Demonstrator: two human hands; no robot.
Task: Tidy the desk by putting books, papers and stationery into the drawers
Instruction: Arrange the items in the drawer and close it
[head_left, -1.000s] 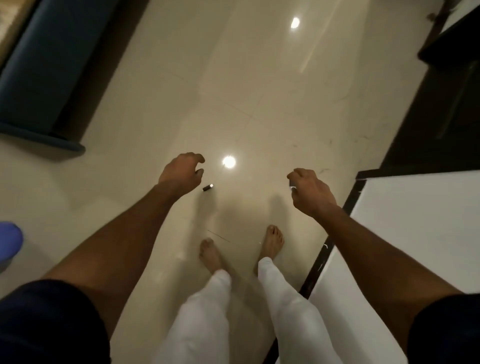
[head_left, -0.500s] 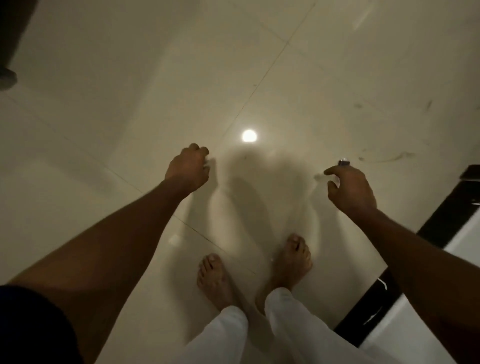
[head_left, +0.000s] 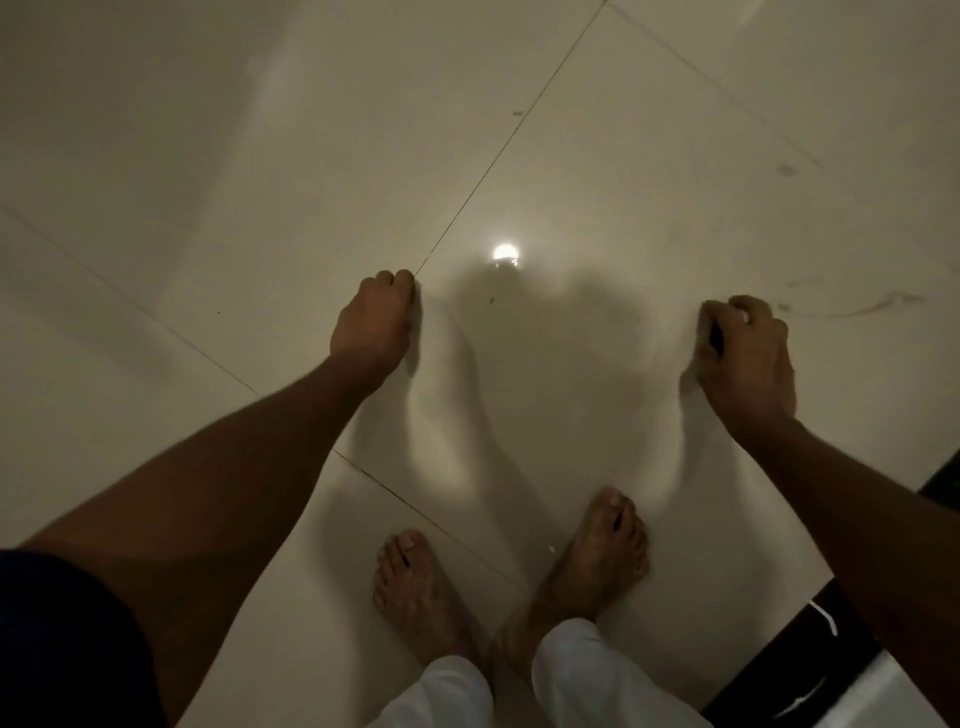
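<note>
Closes right hand (head_left: 748, 353) round small dark item (head_left: 717, 332), half a second ago loose on floor (head_left: 260, 156) beyond open fingers. Keeps left hand (head_left: 376, 322) curled, on what cannot tell. Notes desk edge (head_left: 810, 654) near right; finds no drawers in view. Judges dropped stationery recovered, stowing outstanding.

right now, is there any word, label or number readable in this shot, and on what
No text can be read.
White marks on the black furniture edge: too blurred to read.
The small dark object in the right hand: no legible marking.
</note>
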